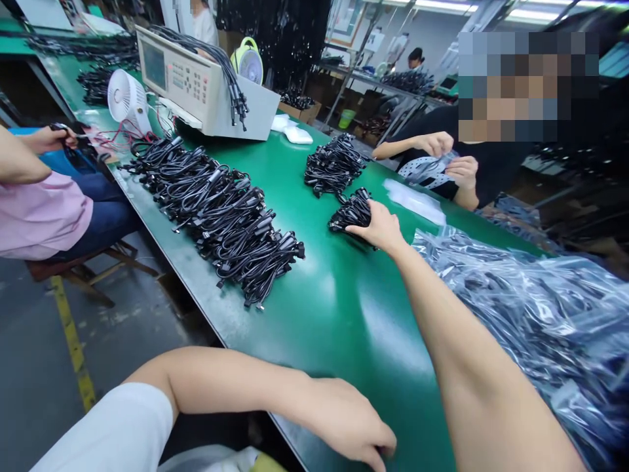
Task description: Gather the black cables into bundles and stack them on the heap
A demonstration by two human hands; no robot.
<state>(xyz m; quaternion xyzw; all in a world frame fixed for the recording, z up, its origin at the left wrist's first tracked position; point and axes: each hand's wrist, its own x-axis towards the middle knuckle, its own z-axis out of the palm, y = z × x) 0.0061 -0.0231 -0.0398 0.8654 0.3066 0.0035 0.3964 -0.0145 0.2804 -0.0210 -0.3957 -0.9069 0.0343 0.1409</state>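
Note:
My right hand [381, 226] reaches across the green table, its thumb and fingers closed around a bundle of black cables [350, 211]. A larger pile of black cables [337, 162] lies just beyond that bundle. Close to the table's near edge, my left hand [351, 423] rests low over the surface with loosely bent fingers. A gap shows between its fingertips, and nothing is visible in it; the palm side is hidden. To the left stretches a long row of bundled black cables [216, 210], apart from both hands.
Clear plastic bags with dark contents [540, 308] heap up on the right. Flat plastic bags [415, 202] lie before a co-worker handling a bag [437, 167]. A bench meter [181, 78] and a white fan [128, 101] stand at the back left. Another person sits left.

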